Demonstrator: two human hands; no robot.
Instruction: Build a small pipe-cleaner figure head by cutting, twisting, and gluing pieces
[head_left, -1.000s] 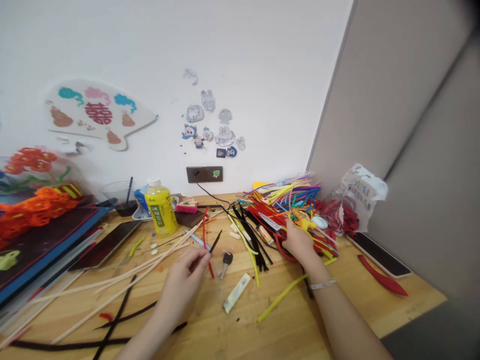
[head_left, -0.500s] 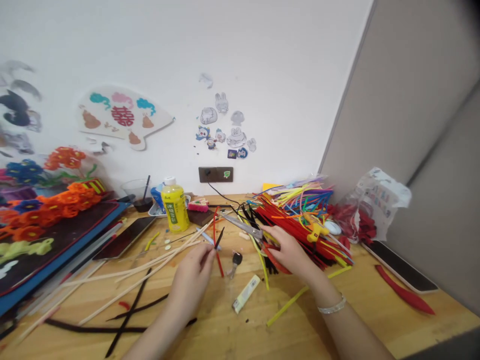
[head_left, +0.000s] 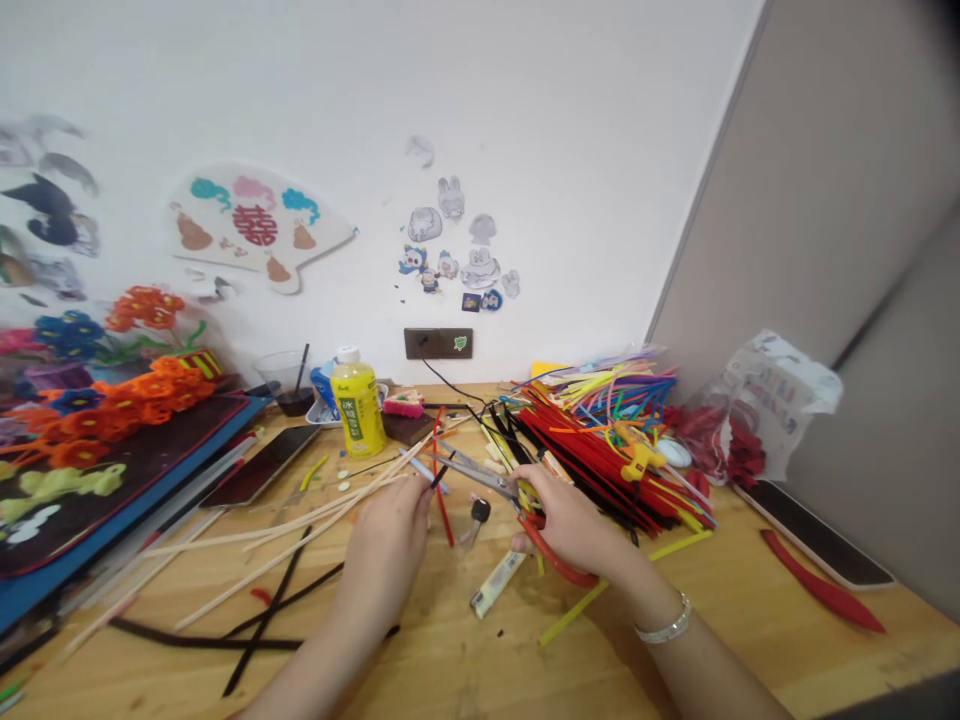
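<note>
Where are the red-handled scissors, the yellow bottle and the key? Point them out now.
red-handled scissors (head_left: 480, 476), head view, metal blades
yellow bottle (head_left: 358, 412), head view, label on its body
key (head_left: 481, 511), head view, black head

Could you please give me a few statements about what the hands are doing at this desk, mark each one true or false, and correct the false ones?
1. The right hand holds scissors with red handles. True.
2. The left hand is gripping a yellow bottle. False: it pinches a black pipe cleaner, and the bottle stands farther back.
3. A key lies on the table between the two hands. True.
4. The bracelet is on the left wrist. False: it is on the right wrist.
</note>
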